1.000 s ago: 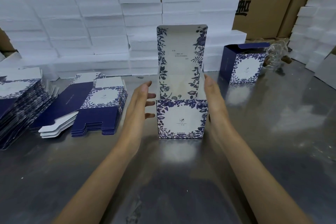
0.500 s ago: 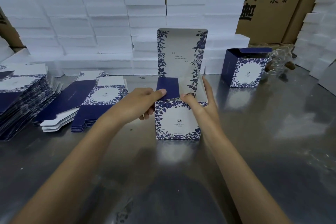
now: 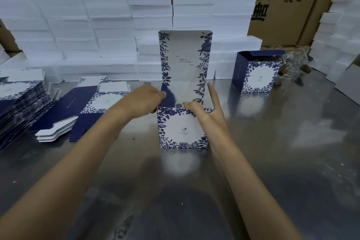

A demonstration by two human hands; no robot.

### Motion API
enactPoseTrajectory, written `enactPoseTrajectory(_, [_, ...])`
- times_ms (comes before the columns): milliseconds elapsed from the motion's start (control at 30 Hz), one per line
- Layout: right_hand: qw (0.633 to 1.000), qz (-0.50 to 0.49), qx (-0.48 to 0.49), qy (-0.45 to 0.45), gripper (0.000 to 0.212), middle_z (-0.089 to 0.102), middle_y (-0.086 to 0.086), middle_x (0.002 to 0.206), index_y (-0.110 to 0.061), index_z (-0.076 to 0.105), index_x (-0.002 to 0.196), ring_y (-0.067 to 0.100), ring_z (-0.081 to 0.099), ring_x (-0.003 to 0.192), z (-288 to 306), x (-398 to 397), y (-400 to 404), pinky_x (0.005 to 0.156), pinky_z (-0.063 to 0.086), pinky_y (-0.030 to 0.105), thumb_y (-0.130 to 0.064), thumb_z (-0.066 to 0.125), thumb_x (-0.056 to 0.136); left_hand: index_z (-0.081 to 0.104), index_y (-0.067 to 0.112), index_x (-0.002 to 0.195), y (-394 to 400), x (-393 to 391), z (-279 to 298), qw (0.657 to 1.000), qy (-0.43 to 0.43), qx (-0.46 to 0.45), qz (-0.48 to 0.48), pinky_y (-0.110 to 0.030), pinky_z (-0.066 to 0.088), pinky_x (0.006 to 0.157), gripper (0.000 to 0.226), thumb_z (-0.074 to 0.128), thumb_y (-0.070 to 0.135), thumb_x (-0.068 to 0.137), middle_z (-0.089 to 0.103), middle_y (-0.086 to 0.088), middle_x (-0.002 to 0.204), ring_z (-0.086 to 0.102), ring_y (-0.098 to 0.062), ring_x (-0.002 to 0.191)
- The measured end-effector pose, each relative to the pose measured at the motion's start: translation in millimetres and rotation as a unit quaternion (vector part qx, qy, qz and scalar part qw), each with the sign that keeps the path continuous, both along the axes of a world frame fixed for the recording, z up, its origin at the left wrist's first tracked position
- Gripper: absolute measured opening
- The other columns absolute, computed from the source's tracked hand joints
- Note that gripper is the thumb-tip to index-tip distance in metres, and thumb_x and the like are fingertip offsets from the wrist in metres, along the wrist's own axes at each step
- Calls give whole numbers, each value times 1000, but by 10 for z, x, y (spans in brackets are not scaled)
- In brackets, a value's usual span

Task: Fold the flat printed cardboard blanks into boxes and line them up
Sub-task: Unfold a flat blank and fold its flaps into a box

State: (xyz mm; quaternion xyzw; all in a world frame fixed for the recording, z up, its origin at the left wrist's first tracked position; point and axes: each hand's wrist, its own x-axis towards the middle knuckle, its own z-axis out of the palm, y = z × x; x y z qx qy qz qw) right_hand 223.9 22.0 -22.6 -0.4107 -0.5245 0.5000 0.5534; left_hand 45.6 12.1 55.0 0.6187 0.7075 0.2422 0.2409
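A blue-and-white floral box [image 3: 182, 128] stands upright in the middle of the steel table, its tall lid flap [image 3: 185, 56] raised behind it. My left hand [image 3: 145, 99] presses the dark blue left side flap [image 3: 169, 96] down into the box's mouth. My right hand [image 3: 206, 111] rests on the front right top edge, thumb inside, fingers spread along the right side. A folded box [image 3: 257, 72] stands at the right rear with its lid half open. Flat blanks [image 3: 85, 107] lie in low piles to the left.
A taller stack of flat blanks [image 3: 17, 107] sits at the far left. White foam slabs [image 3: 93, 31] are stacked along the back and at the right [image 3: 339, 25], with brown cartons [image 3: 282, 2] behind. A clear glass item [image 3: 292, 64] lies beside the folded box.
Both hands came from the box's sides onto its top. My left hand has pushed the blue side flap further down into the opening; my right thumb now hooks over the front edge.
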Motion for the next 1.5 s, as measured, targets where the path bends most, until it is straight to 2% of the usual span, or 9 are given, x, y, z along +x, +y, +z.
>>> enactPoseTrajectory(300, [1000,9,-18,-4,86,69,-28,113,-48,37,149,-16,65,90,-16,18,42,62,46,0,-31,78,76,50,16,71,160,-102,108,999,17,-28,-19,-20,28,42,45,52,52,98,43,5,49,31,-13,41])
enactPoseTrajectory(467, [1000,19,-12,8,88,73,-29,102,-47,40,147,-12,68,90,-15,26,60,62,47,2,-34,78,68,33,15,64,220,-18,-58,998,-52,23,-2,-18,27,39,41,46,22,102,33,3,51,26,-16,43])
enactPoseTrajectory(633, [999,31,-4,9,71,73,-28,103,-54,50,134,-9,69,89,7,70,47,65,52,7,-28,77,74,36,18,64,301,-81,92,991,-113,-68,18,-17,23,36,39,51,30,98,32,4,45,20,-14,38])
enactPoseTrajectory(733, [999,44,-11,8,79,74,-21,110,-46,45,145,-1,72,95,40,93,15,71,57,16,-28,81,76,54,12,74,327,-42,-6,995,-91,-16,43,-19,34,37,35,50,37,99,48,0,57,38,-15,43])
enactPoseTrajectory(867, [991,112,-35,-60,69,69,-28,121,-66,46,134,-3,66,111,156,227,-5,95,53,25,-74,74,71,53,16,92,235,71,-320,941,-281,164,95,-17,48,54,23,61,37,97,62,0,97,60,-10,74])
enactPoseTrajectory(1000, [981,155,-97,-56,105,60,-12,142,-41,51,144,13,58,129,214,438,100,116,39,43,-101,46,59,58,30,92,94,117,-444,878,-451,153,41,-27,47,72,10,67,34,93,66,8,108,66,-1,83])
enactPoseTrajectory(1233, [990,51,-76,-107,52,75,-7,101,-29,68,87,14,70,102,190,483,103,105,49,44,-71,80,59,60,26,123,-38,237,-528,856,-492,155,23,-27,53,75,29,63,19,95,64,-7,123,68,-17,97])
enactPoseTrajectory(1400, [989,61,-61,-120,59,68,3,79,-2,68,92,12,62,69,286,496,71,74,50,26,-56,78,73,61,30,123,-57,223,-539,857,-494,148,10,-29,52,79,30,62,19,95,64,-9,127,67,-18,101])
enactPoseTrajectory(1500, [982,64,-69,-162,48,47,-4,54,-13,70,71,12,43,50,376,542,34,57,42,22,-59,71,82,62,31,122,-59,205,-549,855,-499,142,2,-29,52,79,29,63,20,95,63,-9,127,68,-18,99])
